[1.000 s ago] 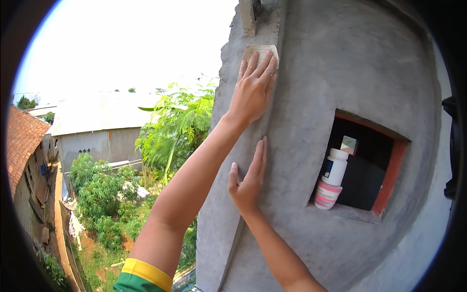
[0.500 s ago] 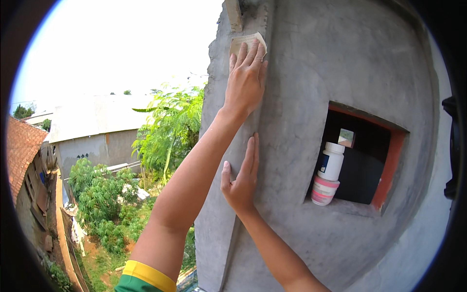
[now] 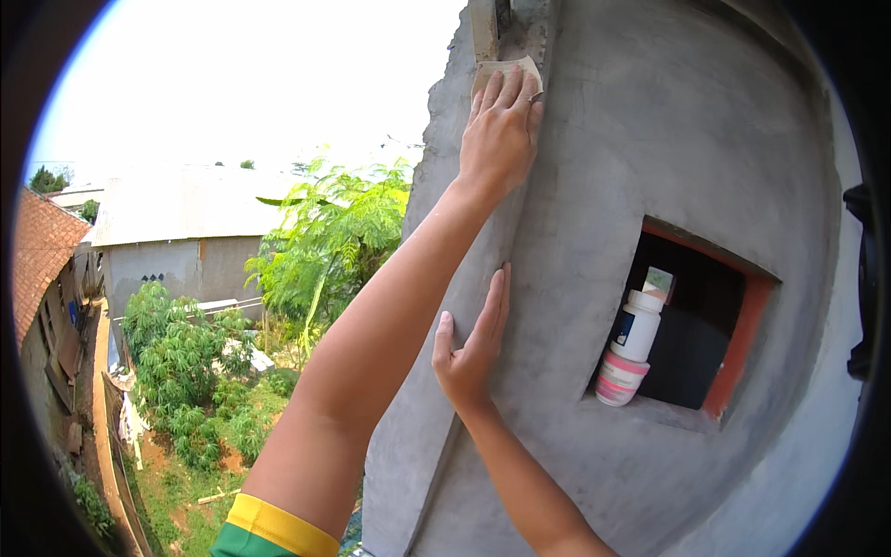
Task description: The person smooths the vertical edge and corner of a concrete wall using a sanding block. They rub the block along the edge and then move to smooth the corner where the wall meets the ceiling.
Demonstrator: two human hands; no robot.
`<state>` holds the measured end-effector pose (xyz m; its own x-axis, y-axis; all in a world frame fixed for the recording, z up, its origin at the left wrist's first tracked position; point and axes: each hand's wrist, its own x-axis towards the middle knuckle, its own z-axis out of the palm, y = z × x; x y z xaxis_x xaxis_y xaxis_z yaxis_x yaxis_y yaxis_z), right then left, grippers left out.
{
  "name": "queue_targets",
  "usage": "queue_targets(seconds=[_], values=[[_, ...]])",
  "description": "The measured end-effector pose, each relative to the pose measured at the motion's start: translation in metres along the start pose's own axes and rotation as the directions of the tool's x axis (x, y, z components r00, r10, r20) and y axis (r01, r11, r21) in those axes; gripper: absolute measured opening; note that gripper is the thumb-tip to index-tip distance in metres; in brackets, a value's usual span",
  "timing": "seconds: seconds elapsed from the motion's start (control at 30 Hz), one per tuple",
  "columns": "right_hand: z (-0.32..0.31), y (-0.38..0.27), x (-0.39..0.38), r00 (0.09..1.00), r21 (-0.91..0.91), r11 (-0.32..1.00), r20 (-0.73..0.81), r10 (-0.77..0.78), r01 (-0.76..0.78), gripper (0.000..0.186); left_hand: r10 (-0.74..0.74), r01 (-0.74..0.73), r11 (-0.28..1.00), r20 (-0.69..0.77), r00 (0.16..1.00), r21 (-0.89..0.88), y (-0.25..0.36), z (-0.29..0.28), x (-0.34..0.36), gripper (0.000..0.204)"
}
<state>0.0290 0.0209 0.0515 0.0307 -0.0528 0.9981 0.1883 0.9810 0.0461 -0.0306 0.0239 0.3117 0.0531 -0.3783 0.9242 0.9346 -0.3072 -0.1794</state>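
While pressing with the left fingers [image 3: 512, 88], nearly straight and only slightly apart, pins a cream sheet of paper [image 3: 484, 74] flat to the grey wall [image 3: 594, 158], high up near its ragged outer edge and just below a brownish beam [image 3: 484, 32]. Covers most of the sheet with the left hand [image 3: 501, 144], leaving its upper rim in sight. Lower down, sets the right hand [image 3: 473, 362] against the same wall, grasping nothing, fingers straight and together, thumb spread away to the left. Wears a green sleeve with a yellow hem [image 3: 283, 524] on the left arm. Farther right, has a white bottle [image 3: 636, 327] stacked on a pink-and-white tub [image 3: 620, 379] in a red-edged window [image 3: 742, 343]. Beyond, at left, overlooks leafy trees [image 3: 181, 362] and a pale roof [image 3: 186, 209].
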Motion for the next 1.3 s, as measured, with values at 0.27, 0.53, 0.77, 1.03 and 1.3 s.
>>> queue_targets(seconds=[0.27, 0.53, 0.77, 1.03, 1.3], values=[[0.0, -0.002, 0.0, 1.0, 0.014, 1.0, 0.005, 0.012, -0.012, 0.082, -0.051, 0.053, 0.997, 0.039, 0.998, -0.052, -0.007, -0.01, -0.03, 0.044], [0.001, -0.003, 0.001, 1.0, 0.031, 1.0, -0.015, 0.007, -0.007, 0.081, -0.143, 0.139, 0.989, 0.073, 0.987, 0.05, -0.027, -0.032, -0.061, 0.05], [-0.002, -0.003, 0.001, 1.0, -0.002, 1.0, 0.006, 0.007, -0.007, 0.08, -0.334, 0.321, 0.93, 0.048, 0.941, 0.179, -0.019, -0.025, -0.059, 0.049], [-0.002, -0.001, 0.0, 1.0, 0.029, 0.999, 0.006, 0.017, -0.017, 0.08, -0.34, 0.344, 0.93, -0.054, 0.939, 0.131, -0.018, -0.032, -0.075, 0.045], [-0.003, 0.0, 0.0, 1.0, 0.045, 0.999, 0.001, 0.031, -0.031, 0.08, -0.272, 0.275, 0.957, -0.047, 0.961, 0.096, -0.02, -0.046, -0.087, 0.045]])
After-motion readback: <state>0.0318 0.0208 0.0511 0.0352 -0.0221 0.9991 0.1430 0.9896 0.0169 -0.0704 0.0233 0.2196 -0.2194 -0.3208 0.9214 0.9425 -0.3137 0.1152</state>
